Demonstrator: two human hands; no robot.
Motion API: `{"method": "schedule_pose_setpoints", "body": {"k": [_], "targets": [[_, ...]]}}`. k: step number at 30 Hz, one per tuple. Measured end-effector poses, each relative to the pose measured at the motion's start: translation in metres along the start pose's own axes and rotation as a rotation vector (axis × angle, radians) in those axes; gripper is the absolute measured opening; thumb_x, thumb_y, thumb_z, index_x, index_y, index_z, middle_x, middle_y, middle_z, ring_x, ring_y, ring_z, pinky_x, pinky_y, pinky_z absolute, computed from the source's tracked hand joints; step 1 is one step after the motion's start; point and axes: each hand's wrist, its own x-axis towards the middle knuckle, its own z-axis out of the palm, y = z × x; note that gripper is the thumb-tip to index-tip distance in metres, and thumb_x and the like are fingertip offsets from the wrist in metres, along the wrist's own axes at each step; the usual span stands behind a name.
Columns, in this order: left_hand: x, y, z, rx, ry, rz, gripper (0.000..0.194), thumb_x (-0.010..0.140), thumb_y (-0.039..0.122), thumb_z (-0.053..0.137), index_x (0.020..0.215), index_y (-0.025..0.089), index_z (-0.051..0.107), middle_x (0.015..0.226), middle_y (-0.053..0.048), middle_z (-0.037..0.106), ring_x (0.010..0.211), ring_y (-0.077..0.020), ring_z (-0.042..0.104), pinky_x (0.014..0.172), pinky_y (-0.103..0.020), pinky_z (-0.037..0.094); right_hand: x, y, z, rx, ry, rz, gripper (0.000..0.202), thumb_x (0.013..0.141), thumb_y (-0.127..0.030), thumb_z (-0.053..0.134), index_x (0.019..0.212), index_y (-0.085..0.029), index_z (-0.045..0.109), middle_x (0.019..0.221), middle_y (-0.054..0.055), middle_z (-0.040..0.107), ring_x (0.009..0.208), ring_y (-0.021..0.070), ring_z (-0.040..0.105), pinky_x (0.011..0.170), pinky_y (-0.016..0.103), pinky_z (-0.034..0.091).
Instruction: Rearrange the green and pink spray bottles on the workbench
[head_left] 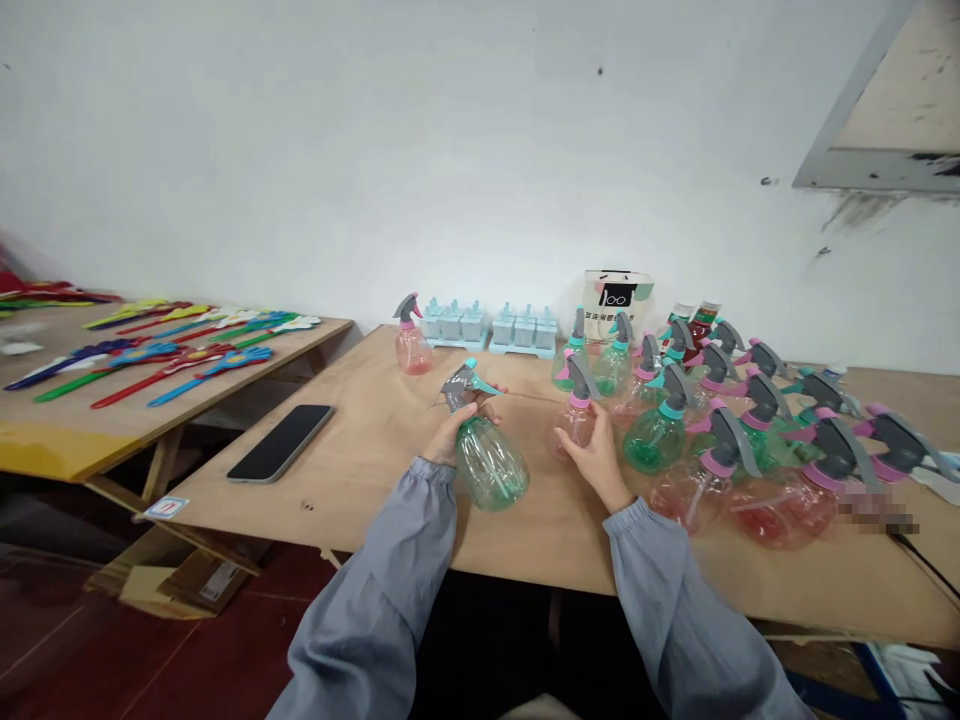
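My left hand [450, 432] grips a green spray bottle [491, 465] by its neck, just under the grey and teal trigger head. The bottle is tilted, its base toward the lower right. My right hand [600, 455] is wrapped around the body of a pink spray bottle [576, 420] with a grey and pink head, which stands upright on the wooden table [517, 535]. Right beside that hand is another green spray bottle [654, 440], with several more pink and green ones crowded to its right.
A lone pink spray bottle [413, 350] stands at the back left, next to light-blue popsicle molds [450, 325]. A black phone [281, 442] lies near the left edge. A printed bag [616, 300] leans on the wall. Colourful hand-shaped clappers [187, 375] lie on the left table.
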Motion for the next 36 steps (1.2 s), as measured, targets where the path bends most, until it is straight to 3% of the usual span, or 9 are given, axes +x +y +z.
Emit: {"method": "schedule_pose_setpoints", "body": {"k": [3,7,12,18,23,28,33,36], "targets": [[-0.002,0.001,0.0,-0.027,-0.019,-0.044,0.049,0.06,0.054,0.082,0.091,0.018,0.07,0.101,-0.009,0.075,0.077,-0.0198,0.069,0.085,-0.042,0.057,-0.005,-0.004,-0.005,0.011,-0.007,-0.005,0.072,0.081,-0.052,0.07,0.138,-0.017,0.044,0.129,0.017,0.057,0.122,0.0321,0.056,0.109,0.056,0.043],[-0.004,0.001,0.003,0.003,0.054,-0.103,0.038,0.059,0.043,0.083,0.08,0.017,0.066,0.08,-0.006,0.072,0.072,-0.0207,0.069,0.084,-0.043,0.057,-0.004,-0.003,-0.004,0.019,-0.011,0.002,0.071,0.081,-0.052,0.07,0.137,-0.017,0.044,0.128,0.016,0.057,0.121,0.0322,0.056,0.108,0.057,0.044],[-0.004,-0.002,0.008,0.044,-0.003,-0.106,0.041,0.062,0.038,0.08,0.094,0.016,0.069,0.094,-0.006,0.075,0.063,-0.0134,0.064,0.086,-0.04,0.056,-0.003,-0.003,-0.004,0.016,-0.012,0.002,0.07,0.081,-0.052,0.071,0.135,-0.017,0.045,0.127,0.017,0.058,0.12,0.0321,0.057,0.108,0.056,0.044],[-0.002,-0.001,0.006,0.047,0.162,-0.193,0.034,0.057,0.037,0.076,0.081,0.017,0.064,0.081,-0.005,0.073,0.067,-0.0172,0.065,0.074,-0.036,0.056,-0.003,-0.003,-0.005,0.009,-0.021,0.007,0.071,0.081,-0.053,0.07,0.136,-0.016,0.045,0.128,0.017,0.058,0.121,0.0322,0.056,0.109,0.056,0.044],[-0.002,0.0,0.008,0.082,0.037,-0.117,0.038,0.062,0.034,0.073,0.095,0.016,0.068,0.099,-0.007,0.074,0.064,-0.0126,0.06,0.077,-0.036,0.056,-0.003,-0.004,-0.005,0.015,-0.024,0.013,0.071,0.081,-0.055,0.07,0.136,-0.018,0.044,0.129,0.017,0.057,0.122,0.0318,0.056,0.109,0.055,0.043],[-0.001,-0.001,0.006,0.097,0.127,-0.17,0.031,0.06,0.038,0.072,0.08,0.017,0.063,0.081,-0.006,0.072,0.07,-0.0189,0.066,0.07,-0.035,0.055,-0.003,-0.004,-0.005,0.021,-0.024,0.02,0.073,0.081,-0.057,0.069,0.137,-0.018,0.044,0.129,0.017,0.057,0.123,0.032,0.056,0.11,0.055,0.043],[-0.002,0.003,0.012,0.103,0.034,-0.12,0.038,0.061,0.034,0.072,0.094,0.016,0.068,0.096,-0.006,0.074,0.061,-0.011,0.057,0.063,-0.029,0.051,-0.002,-0.004,-0.006,0.027,-0.039,0.022,0.073,0.081,-0.055,0.07,0.137,-0.016,0.044,0.13,0.018,0.057,0.124,0.0324,0.056,0.109,0.055,0.043],[-0.002,0.003,0.011,0.113,0.089,-0.117,0.033,0.059,0.036,0.071,0.086,0.016,0.066,0.087,-0.006,0.074,0.061,-0.013,0.058,0.062,-0.03,0.051,-0.002,-0.003,-0.005,0.029,-0.035,0.019,0.073,0.081,-0.054,0.07,0.137,-0.016,0.044,0.13,0.018,0.057,0.124,0.0323,0.056,0.11,0.055,0.043]]}}
